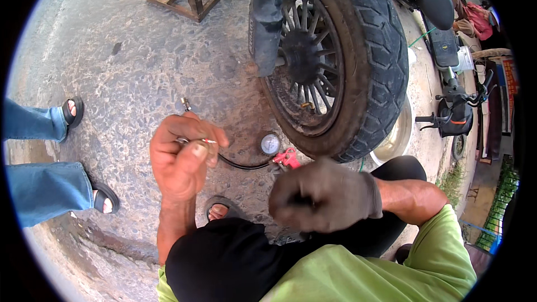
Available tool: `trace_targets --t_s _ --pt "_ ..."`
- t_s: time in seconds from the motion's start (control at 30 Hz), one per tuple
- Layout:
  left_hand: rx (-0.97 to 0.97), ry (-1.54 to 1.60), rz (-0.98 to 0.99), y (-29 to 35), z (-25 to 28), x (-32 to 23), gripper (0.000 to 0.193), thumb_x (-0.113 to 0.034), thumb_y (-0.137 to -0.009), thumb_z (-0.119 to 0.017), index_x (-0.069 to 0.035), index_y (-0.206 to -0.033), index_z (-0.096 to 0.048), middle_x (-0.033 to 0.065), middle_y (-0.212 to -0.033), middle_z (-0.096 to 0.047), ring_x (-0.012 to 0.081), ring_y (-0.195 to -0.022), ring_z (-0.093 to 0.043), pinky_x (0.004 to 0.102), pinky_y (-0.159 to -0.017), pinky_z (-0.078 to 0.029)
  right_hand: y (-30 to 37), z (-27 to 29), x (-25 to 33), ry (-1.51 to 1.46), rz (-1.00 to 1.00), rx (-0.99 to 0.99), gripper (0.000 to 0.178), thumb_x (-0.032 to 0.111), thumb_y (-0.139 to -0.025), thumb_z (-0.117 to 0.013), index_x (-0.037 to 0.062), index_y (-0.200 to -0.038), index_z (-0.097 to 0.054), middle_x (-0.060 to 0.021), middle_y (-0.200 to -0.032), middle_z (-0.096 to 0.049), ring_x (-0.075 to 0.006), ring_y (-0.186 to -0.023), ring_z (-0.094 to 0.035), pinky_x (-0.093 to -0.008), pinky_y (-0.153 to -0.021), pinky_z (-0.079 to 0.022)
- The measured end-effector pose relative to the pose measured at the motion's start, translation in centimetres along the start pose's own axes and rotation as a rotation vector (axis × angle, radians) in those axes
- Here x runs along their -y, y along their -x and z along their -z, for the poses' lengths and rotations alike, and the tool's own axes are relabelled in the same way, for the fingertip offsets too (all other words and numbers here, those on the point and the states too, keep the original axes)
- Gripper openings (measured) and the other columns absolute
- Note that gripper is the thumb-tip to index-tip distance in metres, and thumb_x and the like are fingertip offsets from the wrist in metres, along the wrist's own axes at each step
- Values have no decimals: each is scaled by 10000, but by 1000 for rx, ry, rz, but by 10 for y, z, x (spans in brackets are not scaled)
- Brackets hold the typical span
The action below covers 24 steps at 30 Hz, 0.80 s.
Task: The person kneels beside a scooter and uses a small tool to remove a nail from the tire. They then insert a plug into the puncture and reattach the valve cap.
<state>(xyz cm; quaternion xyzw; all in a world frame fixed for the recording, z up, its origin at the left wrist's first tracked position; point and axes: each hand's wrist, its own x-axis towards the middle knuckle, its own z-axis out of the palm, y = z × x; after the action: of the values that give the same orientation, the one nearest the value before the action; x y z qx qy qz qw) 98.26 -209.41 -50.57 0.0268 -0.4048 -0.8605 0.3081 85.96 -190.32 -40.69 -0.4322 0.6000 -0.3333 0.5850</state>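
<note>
My bare left hand [187, 156] is closed, pinching a small slim valve core [208, 141] with a red band between thumb and fingers. Behind that hand runs a black hose [243, 166], and its brass end [185, 103] shows just beyond the knuckles; whether the hand touches the hose I cannot tell. The hose joins a red tyre inflator [287, 158] with a round gauge [270, 144], lying between my hands. My right hand [324, 197], in a grey-brown glove, is curled closed near the inflator and slightly blurred; its contents are hidden. Ahead stands a black-treaded wheel [335, 61] with dark spokes.
A rusty metal stand [196, 0] is at the far left. Someone in blue jeans [47, 190] and sandals stands at my left. A pale basin [396, 134] sits behind the tyre. To the right are a parked scooter [453, 114] and a seated person in pink [478, 19].
</note>
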Motion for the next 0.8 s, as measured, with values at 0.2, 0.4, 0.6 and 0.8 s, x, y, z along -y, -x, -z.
trace_targets --t_s 0.2,0.4,0.6,0.8 --pt "-16 -261 329 8 0 44 103 -54 -892 -635 18 -959 -605 109 -830 -626 127 -641 -560 262 -605 -465 41 5 -59 384 -78 317 209 251 -932 -599 47 -964 -630 -100 -875 -658 -294 -836 -653 -379 -750 -519" --pt "-43 -298 417 -8 -5 96 119 -26 -904 -661 20 -1013 -652 31 -840 -658 68 -691 -583 228 -617 -475 94 74 -166 770 -167 -133 345 119 -918 -550 81 -1255 -619 -101 -1349 -576 -264 -1172 -586 -412 -1002 -471" --pt "-82 -317 410 -8 -22 135 89 -38 -907 -665 6 -983 -657 16 -810 -650 64 -688 -581 223 -617 -471 67 120 -161 612 -120 -276 395 104 -934 -571 70 -1328 -577 -98 -1377 -562 -226 -1210 -569 -384 -1025 -467" --pt "-59 -443 389 -4 -26 138 134 -42 -910 -675 7 -1031 -642 10 -822 -640 67 -691 -575 220 -624 -480 52 87 -153 417 -36 -344 405 107 -933 -588 69 -1336 -569 -98 -1380 -559 -219 -1212 -567 -377 -1029 -465"
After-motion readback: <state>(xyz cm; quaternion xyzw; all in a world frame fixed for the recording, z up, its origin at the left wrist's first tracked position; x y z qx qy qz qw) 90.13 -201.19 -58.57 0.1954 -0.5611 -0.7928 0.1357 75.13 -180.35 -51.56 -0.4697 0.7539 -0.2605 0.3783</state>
